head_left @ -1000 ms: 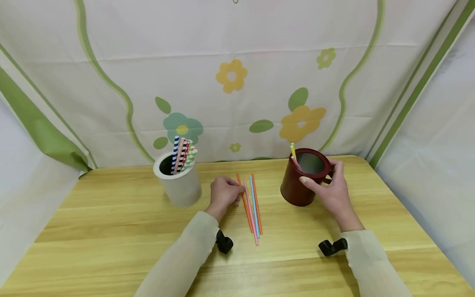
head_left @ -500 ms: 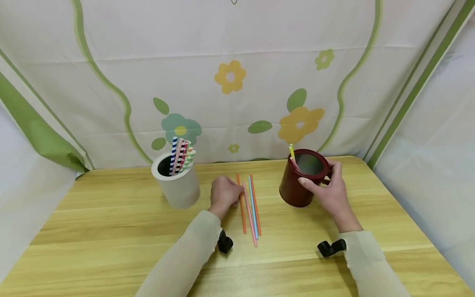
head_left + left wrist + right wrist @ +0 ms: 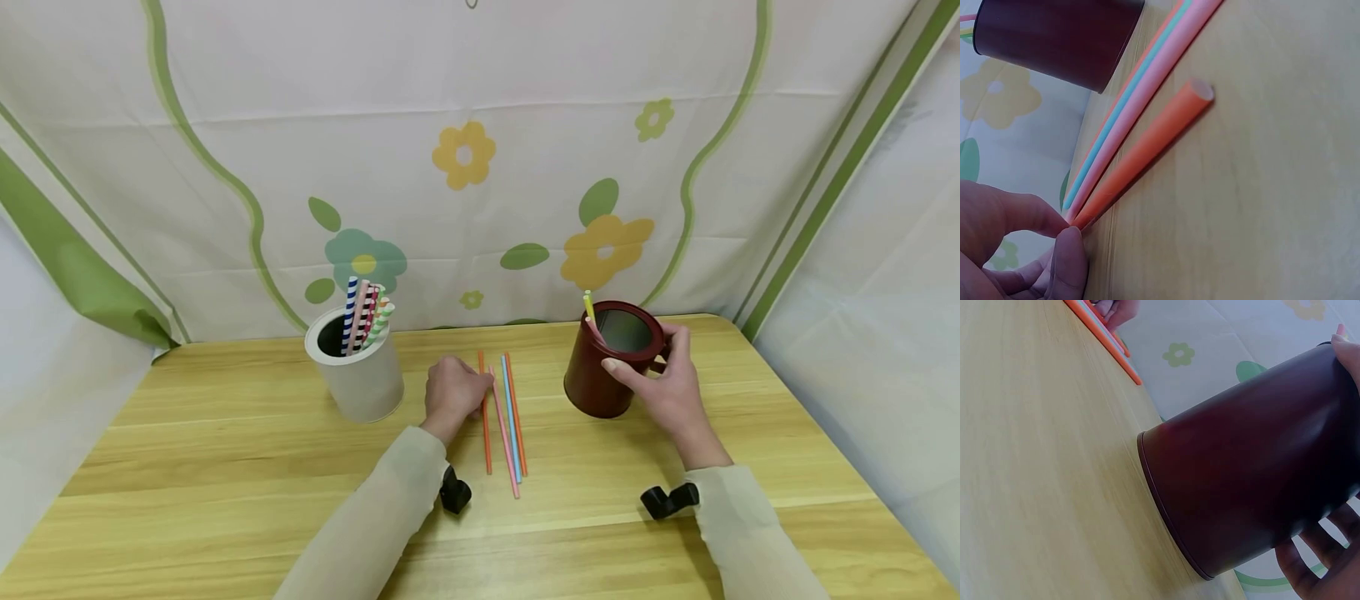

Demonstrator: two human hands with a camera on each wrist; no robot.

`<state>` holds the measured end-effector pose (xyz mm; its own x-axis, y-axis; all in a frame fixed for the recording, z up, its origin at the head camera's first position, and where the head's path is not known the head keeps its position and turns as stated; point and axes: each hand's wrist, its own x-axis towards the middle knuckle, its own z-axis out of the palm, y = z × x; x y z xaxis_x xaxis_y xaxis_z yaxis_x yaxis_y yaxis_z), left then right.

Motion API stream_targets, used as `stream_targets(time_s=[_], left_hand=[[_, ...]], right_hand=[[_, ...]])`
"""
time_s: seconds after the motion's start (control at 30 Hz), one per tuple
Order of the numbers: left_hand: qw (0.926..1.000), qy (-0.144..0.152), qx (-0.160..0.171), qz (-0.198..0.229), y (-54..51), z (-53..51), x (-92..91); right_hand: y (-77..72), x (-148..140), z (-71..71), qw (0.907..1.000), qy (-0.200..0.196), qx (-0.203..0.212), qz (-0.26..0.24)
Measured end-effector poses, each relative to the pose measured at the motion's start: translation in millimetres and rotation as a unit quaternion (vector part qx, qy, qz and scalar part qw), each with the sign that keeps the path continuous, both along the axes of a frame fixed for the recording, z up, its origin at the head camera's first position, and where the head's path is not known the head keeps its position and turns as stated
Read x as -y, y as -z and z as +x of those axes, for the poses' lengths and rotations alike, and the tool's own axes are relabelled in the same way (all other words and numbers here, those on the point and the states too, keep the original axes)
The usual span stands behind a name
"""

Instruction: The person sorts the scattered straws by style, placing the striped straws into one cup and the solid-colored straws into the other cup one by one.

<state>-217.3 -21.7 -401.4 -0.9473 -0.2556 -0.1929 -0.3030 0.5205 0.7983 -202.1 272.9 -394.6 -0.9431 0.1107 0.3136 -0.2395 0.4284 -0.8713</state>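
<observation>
My left hand (image 3: 455,393) pinches the left orange straw (image 3: 486,433) between thumb and forefinger near its far end; the left wrist view shows this orange straw (image 3: 1141,152) from its near end. Just right of it on the table lie a pink straw (image 3: 505,433), a blue straw (image 3: 512,417) and another orange straw (image 3: 517,417), close together. My right hand (image 3: 671,392) grips the dark red mug (image 3: 600,379), thumb on the front near the rim and fingers round the handle side. Yellow and pink straws (image 3: 590,312) stand in the mug.
A white can (image 3: 367,387) holding several striped straws (image 3: 360,317) stands left of my left hand. Behind the wooden table (image 3: 225,467) hangs a flowered curtain (image 3: 465,67), close to the table's back edge.
The left orange straw's near end has swung left, away from the pink straw, with my left hand on its far part. My right hand has kept its grip on the mug.
</observation>
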Motion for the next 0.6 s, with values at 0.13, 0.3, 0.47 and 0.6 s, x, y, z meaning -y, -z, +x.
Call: stream_targets(time_s=[0.13,0.3,0.47,0.6], left_hand=[[1.0000,0.000,-0.002,0.003,0.8,0.9,0.3],[0.9999,0.000,-0.011,0.012,2.6,2.8,1.0],[0.9994,-0.001,-0.020,0.027,3.1,4.7,2.9],[0.9985,-0.004,-0.019,0.052,2.7,5.6,4.6]], right_hand=[[-0.1,-0.1,0.1,1.0000,0.001,-0.001,0.002],[0.4,0.1,0.2,1.0000,0.001,0.000,0.000],[0.6,-0.1,-0.4,1.0000,0.001,0.003,0.000],[0.7,-0.5,-0.2,1.0000,-0.002,0.004,-0.001]])
